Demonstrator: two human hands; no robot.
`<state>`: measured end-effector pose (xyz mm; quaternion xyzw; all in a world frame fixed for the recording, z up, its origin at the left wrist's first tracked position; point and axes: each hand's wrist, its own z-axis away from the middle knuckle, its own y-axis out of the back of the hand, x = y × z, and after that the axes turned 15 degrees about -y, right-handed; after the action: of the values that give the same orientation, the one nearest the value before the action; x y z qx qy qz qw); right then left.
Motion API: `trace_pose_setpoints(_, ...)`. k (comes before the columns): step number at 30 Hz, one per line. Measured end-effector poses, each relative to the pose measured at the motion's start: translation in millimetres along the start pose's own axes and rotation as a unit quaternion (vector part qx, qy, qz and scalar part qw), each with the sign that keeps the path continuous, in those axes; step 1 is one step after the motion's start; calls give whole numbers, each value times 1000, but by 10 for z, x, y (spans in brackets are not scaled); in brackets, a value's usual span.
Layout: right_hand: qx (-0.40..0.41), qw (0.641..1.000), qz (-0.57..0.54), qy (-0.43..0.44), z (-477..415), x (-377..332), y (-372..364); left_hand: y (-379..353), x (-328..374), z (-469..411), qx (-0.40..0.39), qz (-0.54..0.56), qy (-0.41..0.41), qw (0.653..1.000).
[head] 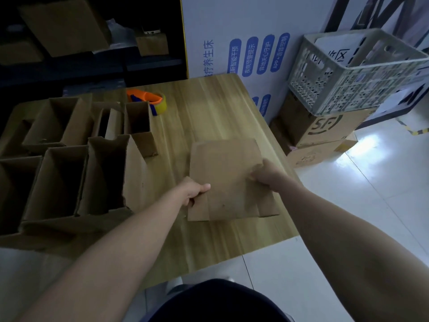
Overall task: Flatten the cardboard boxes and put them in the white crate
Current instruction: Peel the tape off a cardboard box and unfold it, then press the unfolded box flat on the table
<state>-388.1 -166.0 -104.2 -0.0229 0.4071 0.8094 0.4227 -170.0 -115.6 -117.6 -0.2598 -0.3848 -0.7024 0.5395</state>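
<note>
Left hand (195, 191) pinches the flattened cardboard box (227, 177) at its left edge, right hand (264, 175) grips its right edge, above the bare right half of the wooden table (209, 108). The white crate (348, 73) stands past the table's far-right corner.

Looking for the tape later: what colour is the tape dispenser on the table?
Orange. The tape dispenser holds a yellowish roll. It shows in the head view.

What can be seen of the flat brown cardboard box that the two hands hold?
The flat brown cardboard box is plain and roughly rectangular, with flap slits along its near edge. It lies almost level over the right part of the light wooden table. The left hand grips its left edge, thumb on top; the right hand grips its right edge.
</note>
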Motion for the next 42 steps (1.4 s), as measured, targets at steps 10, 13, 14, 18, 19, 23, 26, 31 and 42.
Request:
trace_pose_setpoints(10,-16,990,135,32,-326,388,-362,-298,-183,-111,-32,-441,-155,884)
trace_pose_setpoints(13,6,976,212,54,-373,462,-407,-345,-317,-243,-129,-474,-175,853)
trace_pose_setpoints(14,14,968,244,54,-383,491,-422,-345,-364,-286,-136,-481,-165,850)
trace_pose_setpoints(18,54,950,304,56,-454,501,-465,-359,-461,-429,-127,-487,-151,851)
trace_pose_setpoints(19,62,950,301,59,-485,461,-461,-355,-443,-468,-124,-489,-149,850)
trace_pose_setpoints(23,90,948,294,81,-597,270,-424,-332,-306,-626,-109,-491,-137,854)
trace_pose_setpoints(26,86,948,286,108,-656,206,-411,-288,-217,-721,-107,-488,-135,856)
trace_pose_setpoints(31,12,913,360,190,-689,249,-456,-270,9,-852,-44,-489,-142,860)
trace_pose_setpoints(42,43,897,397,190,-1083,-497,-460,-14,-131,-1030,-25,-429,-194,882)
